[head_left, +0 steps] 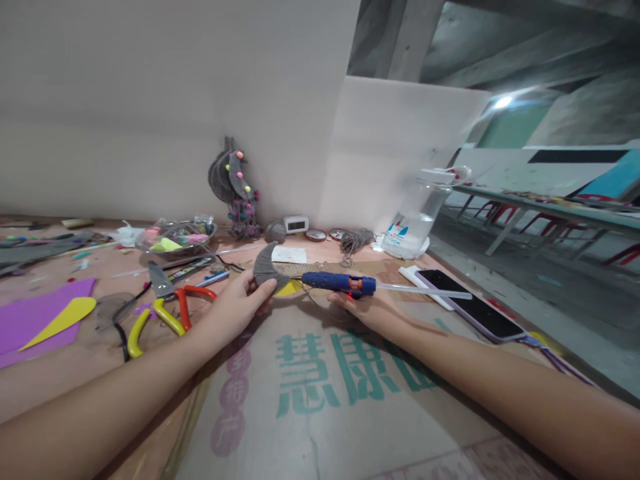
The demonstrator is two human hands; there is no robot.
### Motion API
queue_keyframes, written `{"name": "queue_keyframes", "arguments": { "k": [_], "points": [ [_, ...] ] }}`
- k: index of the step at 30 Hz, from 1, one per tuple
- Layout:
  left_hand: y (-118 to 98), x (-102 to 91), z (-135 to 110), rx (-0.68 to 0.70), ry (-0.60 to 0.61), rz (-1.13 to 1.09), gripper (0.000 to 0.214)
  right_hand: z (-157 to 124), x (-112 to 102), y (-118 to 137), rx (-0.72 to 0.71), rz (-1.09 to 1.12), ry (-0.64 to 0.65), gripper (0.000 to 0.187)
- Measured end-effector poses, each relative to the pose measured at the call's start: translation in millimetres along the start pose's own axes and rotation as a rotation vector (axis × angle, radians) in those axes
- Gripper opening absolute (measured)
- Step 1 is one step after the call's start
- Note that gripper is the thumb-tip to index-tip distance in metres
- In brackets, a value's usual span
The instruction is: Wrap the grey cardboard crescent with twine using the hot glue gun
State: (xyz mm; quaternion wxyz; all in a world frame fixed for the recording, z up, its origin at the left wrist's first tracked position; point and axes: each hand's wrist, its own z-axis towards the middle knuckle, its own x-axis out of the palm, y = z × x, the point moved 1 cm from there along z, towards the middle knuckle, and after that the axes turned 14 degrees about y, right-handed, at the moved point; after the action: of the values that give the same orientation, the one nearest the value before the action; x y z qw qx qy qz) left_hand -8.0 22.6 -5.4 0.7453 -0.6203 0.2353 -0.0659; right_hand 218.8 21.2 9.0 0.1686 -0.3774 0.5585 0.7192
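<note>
My left hand (250,293) is closed on a grey crescent wrapped in yarn (267,270), holding it upright by its lower part. In my right hand (363,307) is a blue hot glue gun (337,283), its nozzle pointing left at the crescent's lower right side. I cannot tell whether the nozzle touches the yarn. A clear glue stick (425,290) sticks out of the gun's back end. Behind the crescent shows a small yellow piece (290,288). Both hands are above a cardboard sheet (250,440) with green printed characters.
Left of me lie pliers (183,310), scissors (161,280), and purple (35,327) and yellow (65,320) sheets. A phone (470,303) and a water jug (413,220) stand to the right. Along the wall are a yarn ornament (233,180), a yarn bundle (356,241) and a small clock (296,225).
</note>
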Motion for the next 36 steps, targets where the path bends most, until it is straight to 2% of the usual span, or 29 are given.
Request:
{"name": "queue_keyframes", "arguments": {
  "k": [14,25,36],
  "points": [
    [2.4,0.5,0.6,0.002,-0.002,-0.019,0.023,-0.3,1.5,-2.4,0.032,-0.010,-0.029,0.027],
    [3.8,-0.3,1.8,0.004,0.003,-0.014,0.023,-0.4,3.7,-11.3,0.027,0.054,0.010,0.027],
    [4.7,-0.3,1.5,-0.004,0.001,0.002,0.023,-2.1,3.3,-3.7,0.066,0.077,0.003,0.028]
  ]
}}
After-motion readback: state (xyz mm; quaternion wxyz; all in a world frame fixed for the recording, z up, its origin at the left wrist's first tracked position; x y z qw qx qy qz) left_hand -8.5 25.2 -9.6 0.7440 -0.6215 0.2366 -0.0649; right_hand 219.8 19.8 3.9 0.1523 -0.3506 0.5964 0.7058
